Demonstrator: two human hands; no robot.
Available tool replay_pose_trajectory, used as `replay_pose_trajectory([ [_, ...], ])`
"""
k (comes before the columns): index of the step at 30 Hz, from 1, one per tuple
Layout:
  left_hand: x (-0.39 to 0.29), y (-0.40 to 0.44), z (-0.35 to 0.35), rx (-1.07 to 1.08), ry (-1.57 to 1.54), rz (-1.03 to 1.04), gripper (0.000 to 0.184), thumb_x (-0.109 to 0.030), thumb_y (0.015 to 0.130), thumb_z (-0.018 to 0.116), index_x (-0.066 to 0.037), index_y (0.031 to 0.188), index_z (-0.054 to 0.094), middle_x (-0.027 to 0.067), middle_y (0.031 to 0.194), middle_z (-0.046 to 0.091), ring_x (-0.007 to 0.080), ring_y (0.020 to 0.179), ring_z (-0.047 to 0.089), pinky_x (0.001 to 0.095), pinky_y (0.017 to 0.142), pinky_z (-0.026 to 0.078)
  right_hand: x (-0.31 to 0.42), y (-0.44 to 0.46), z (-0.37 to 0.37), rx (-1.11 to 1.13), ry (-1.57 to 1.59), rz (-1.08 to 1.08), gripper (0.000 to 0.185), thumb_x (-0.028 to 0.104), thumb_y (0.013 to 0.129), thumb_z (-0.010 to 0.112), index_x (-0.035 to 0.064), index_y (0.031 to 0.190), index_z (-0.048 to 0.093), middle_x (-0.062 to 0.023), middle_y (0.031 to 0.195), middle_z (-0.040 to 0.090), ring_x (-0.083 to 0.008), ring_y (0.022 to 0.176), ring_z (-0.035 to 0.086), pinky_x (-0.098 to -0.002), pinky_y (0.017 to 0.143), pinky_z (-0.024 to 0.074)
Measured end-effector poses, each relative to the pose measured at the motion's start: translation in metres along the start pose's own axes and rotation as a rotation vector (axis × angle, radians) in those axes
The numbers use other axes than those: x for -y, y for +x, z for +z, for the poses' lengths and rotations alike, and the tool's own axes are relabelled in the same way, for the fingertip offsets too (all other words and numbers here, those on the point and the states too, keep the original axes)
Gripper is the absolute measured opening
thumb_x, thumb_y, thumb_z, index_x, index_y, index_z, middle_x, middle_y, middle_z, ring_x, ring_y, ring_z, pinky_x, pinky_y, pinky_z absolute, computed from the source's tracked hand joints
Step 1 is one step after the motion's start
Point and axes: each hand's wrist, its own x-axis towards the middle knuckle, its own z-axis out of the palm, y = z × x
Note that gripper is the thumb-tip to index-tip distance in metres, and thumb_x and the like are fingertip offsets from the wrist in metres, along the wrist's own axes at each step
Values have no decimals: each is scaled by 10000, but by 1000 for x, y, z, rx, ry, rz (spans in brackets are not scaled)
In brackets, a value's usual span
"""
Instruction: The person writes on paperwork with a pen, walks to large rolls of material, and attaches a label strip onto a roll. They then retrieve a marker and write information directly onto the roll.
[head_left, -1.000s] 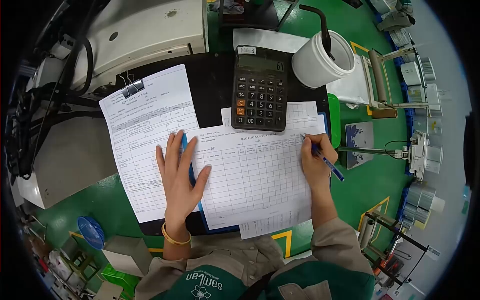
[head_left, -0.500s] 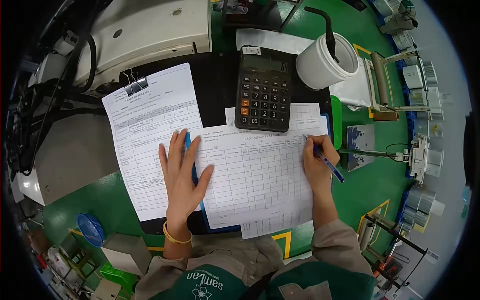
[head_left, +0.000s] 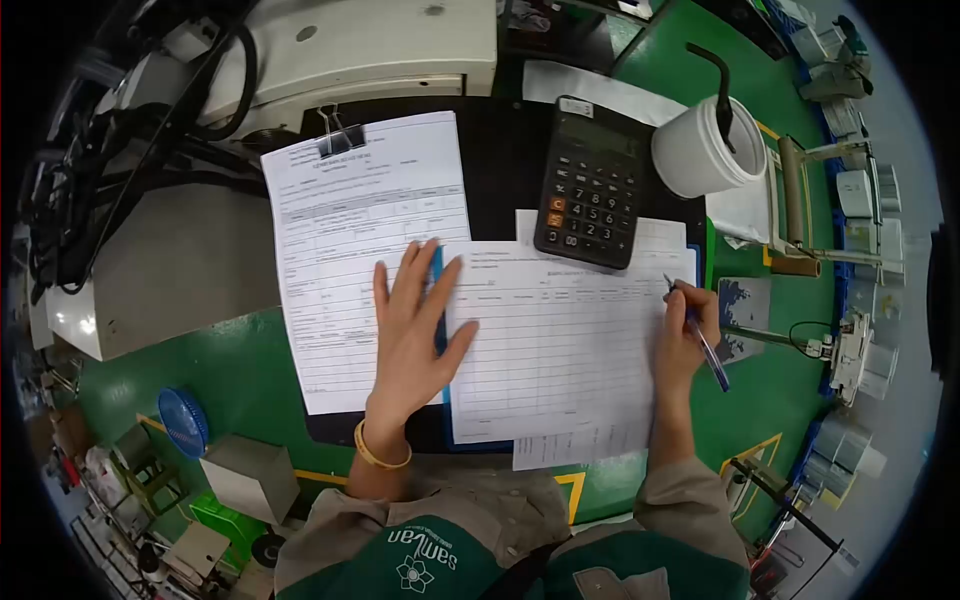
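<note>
My left hand (head_left: 415,335) lies flat with fingers spread, across the left edge of a printed table form (head_left: 550,350) and onto a second printed sheet (head_left: 330,270). A black binder clip (head_left: 342,142) grips the top of that second sheet. In my right hand (head_left: 688,325) is a blue pen (head_left: 712,360), its tip by the upper right corner of the form. Beneath the form, part of a blue board (head_left: 692,262) and more paper show. A black calculator (head_left: 590,185) rests above the form, overlapping the papers' top edge.
A white tub (head_left: 705,150) with a black curved handle in it stands right of the calculator. A beige machine (head_left: 370,50) borders the far side, with black cables (head_left: 245,80) on the left. A blue basket (head_left: 183,420) sits on the green floor at lower left.
The whole view has shifted, so the papers, calculator and hands appear farther right. My left hand stays spread on the sheets, and my right hand still holds the pen near the form's upper right.
</note>
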Motion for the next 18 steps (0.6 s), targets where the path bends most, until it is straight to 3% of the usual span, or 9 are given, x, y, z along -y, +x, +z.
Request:
replay_pose_trajectory([
  [7, 4, -1, -4, 24, -80, -3, 593, -164, 800, 687, -51, 1350, 495, 169, 1487, 321, 337, 1415, 233, 532, 1151, 46, 95, -65, 71, 464, 301, 213, 99, 15, 845, 644, -32, 929, 621, -44, 778, 623, -68, 676, 538, -208, 611, 435],
  [12, 15, -3, -6, 4, -163, 73, 563, -70, 829, 635, -61, 1366, 467, 166, 1494, 307, 343, 1411, 242, 545, 1139, 86, 79, -85, 107, 448, 201, 81, 82, 21, 833, 653, -33, 890, 629, -36, 745, 619, -59, 639, 519, -211, 566, 420],
  [18, 18, -5, -3, -13, -161, 100, 545, -104, 838, 639, -54, 1353, 472, 149, 1497, 303, 334, 1411, 237, 554, 1140, 99, 67, -77, 90, 501, 144, 78, 83, 44, 844, 642, -31, 877, 626, -33, 733, 609, -56, 626, 495, -197, 565, 398],
])
